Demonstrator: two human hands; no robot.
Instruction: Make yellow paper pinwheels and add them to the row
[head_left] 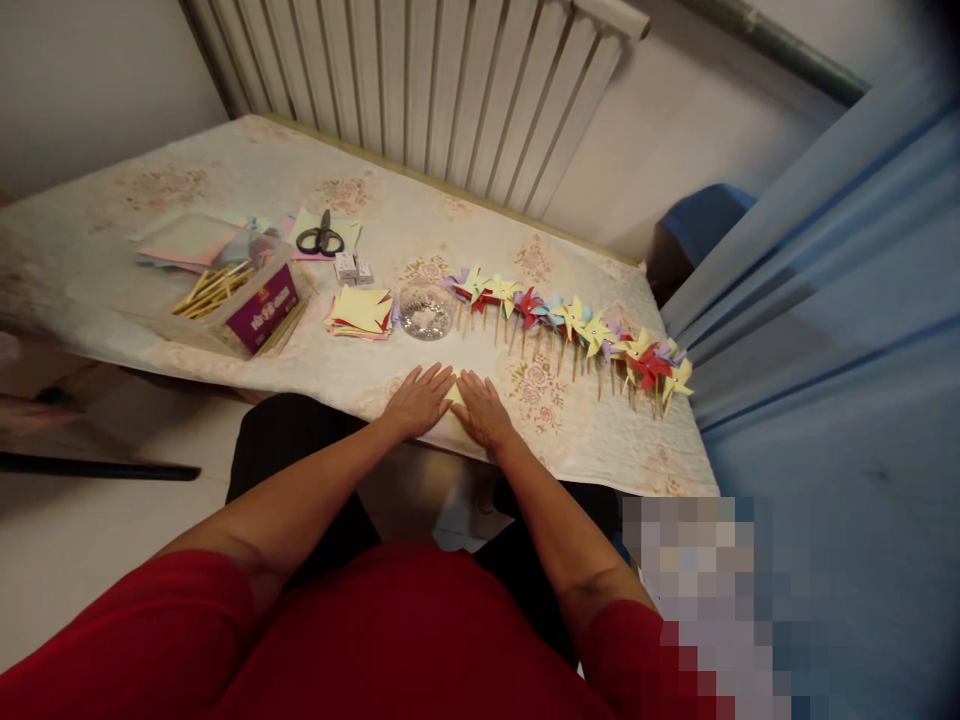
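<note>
My left hand lies flat near the table's front edge, fingers stretched out. Beside it my right hand is also laid flat, fingers extended. Between and partly under them shows a small piece of yellow paper; the rest of it is hidden. Beyond my hands are a round clear dish of small shiny pieces and a stack of coloured paper squares. A long row of paper pinwheels on sticks, in yellow, red, purple and blue, lies to the right.
At the left, a plastic box holds wooden sticks, with paper sheets behind it. Black scissors lie near small white boxes. A radiator stands behind the table; a blue curtain hangs right.
</note>
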